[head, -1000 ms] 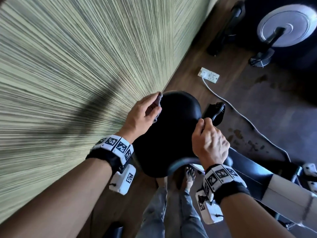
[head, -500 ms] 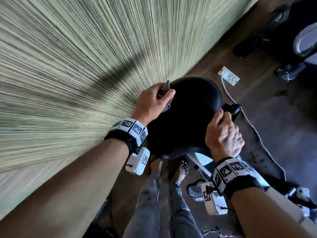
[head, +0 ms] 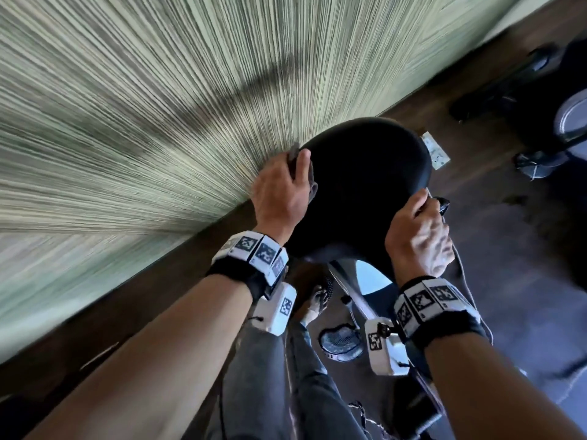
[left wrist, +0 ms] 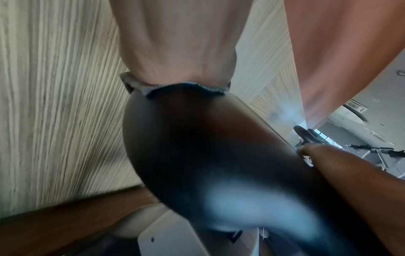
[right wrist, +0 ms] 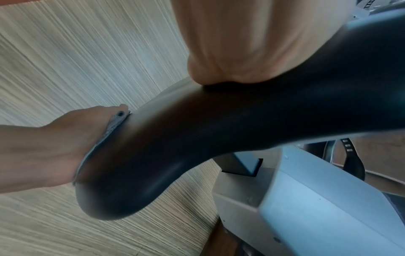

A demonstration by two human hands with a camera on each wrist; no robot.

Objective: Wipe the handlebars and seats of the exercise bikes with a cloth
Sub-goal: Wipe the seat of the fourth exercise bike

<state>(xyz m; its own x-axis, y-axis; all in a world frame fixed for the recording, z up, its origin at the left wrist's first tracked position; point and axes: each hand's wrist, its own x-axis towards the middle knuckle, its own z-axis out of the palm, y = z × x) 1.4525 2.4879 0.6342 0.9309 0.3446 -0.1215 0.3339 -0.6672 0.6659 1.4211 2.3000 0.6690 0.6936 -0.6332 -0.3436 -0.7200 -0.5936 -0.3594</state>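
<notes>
The exercise bike's black seat fills the middle of the head view. My left hand lies on its left edge and holds a grey cloth against the padding, thumb on top. In the left wrist view the cloth shows as a frayed strip between the palm and the seat. My right hand grips the seat's right edge. In the right wrist view its fingers curl over the seat, and the left hand presses the cloth on the far side.
A wood-grain wall stands close on the left. A white power strip with a cable lies on the dark floor behind the seat. Another bike is at the top right. The bike's white frame and a pedal are below.
My left hand has slid with the cloth along the seat's left edge, a little nearer to me. The right hand keeps its grip on the right edge. The head view has shifted.
</notes>
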